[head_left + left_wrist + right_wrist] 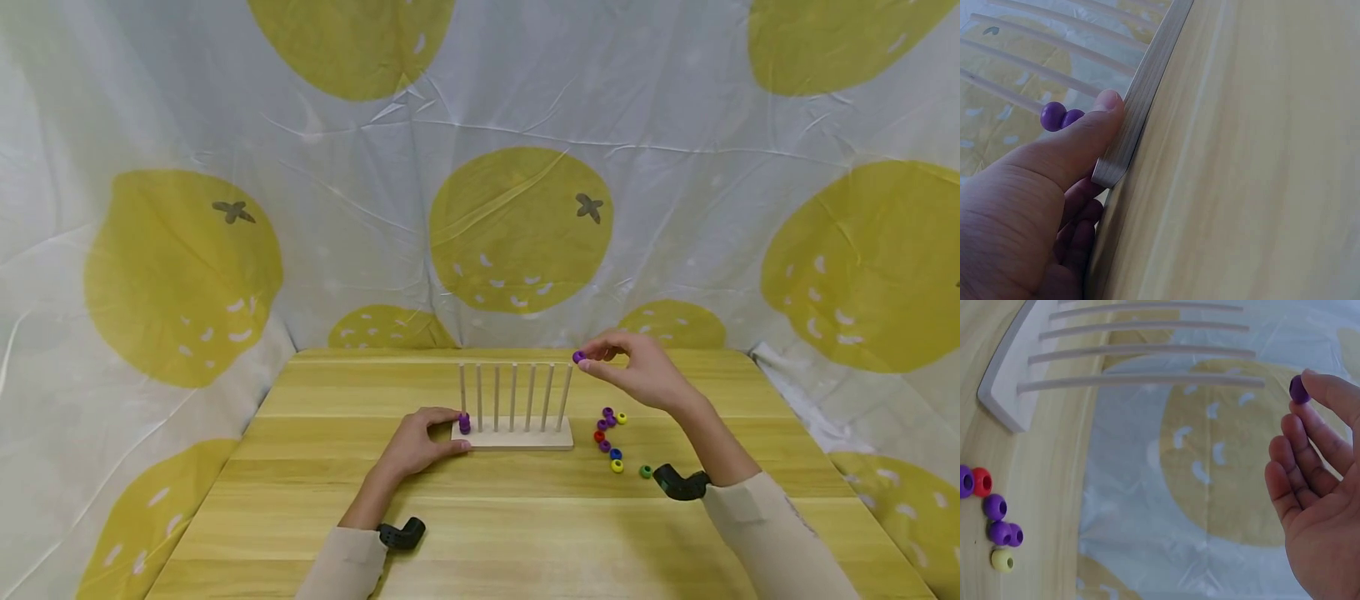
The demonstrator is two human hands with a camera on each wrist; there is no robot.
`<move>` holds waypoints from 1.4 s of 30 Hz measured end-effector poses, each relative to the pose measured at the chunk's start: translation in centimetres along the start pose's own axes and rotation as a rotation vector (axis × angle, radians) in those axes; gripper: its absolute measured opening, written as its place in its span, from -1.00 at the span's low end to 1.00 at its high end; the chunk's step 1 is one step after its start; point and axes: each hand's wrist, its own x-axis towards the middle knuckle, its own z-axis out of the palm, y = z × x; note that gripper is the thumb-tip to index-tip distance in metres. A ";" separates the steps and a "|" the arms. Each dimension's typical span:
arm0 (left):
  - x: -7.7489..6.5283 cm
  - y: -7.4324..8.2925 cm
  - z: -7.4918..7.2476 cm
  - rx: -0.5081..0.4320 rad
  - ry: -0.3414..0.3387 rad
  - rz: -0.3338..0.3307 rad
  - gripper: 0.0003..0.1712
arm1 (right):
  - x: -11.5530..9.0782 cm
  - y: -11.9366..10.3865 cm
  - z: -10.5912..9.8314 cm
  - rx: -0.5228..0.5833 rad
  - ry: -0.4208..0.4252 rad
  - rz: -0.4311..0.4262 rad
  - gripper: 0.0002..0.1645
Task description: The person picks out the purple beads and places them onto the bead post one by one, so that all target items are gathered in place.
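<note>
A wooden peg rack (517,442) stands on the table, a flat base with a row of several upright pegs. My left hand (416,442) grips the base's left end, thumb along the front edge and fingers behind. Two purple beads (464,425) sit low on the leftmost peg; the left wrist view shows these stacked beads (1054,116) beside the thumb. Up at peg-top height on the right, my right hand (637,371) pinches a purple bead (578,357) between thumb and index finger. In the right wrist view, this bead (1299,390) is just off the tip of the rightmost peg (1147,380).
Loose beads lie right of the rack: several purple beads (604,446), a red bead (599,436), a blue bead (616,454), two yellow beads (617,467) and a green bead (646,472). A lemon-print cloth (360,208) hangs behind the wooden table (525,542).
</note>
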 end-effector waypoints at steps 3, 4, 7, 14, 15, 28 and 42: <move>-0.1 0.0 0.0 0.003 -0.003 -0.008 -0.29 | 0.5 -0.7 0.4 0.006 -0.007 -0.019 -0.72; -0.1 0.0 -0.1 0.003 -0.003 -0.008 -0.29 | 0.6 -0.9 0.5 0.013 -0.008 -0.026 -0.73; -0.2 0.1 -0.1 -0.002 -0.004 -0.010 -0.29 | 1.0 -1.4 1.0 0.027 -0.011 -0.048 -0.74; -0.2 -0.1 0.0 0.003 -0.005 -0.012 -0.29 | 2.1 -2.0 2.5 0.068 -0.036 -0.075 -0.77; -0.2 -0.2 0.1 0.003 -0.006 -0.012 -0.29 | 2.2 -2.1 2.7 0.071 -0.038 -0.079 -0.77; -0.2 -0.3 0.0 0.006 -0.005 -0.003 -0.29 | 3.8 -4.7 4.4 0.063 -0.084 -0.083 -0.73; 0.1 0.0 0.0 -0.008 -0.005 -0.015 -0.33 | 5.4 -6.3 6.4 0.071 -0.097 -0.161 -0.78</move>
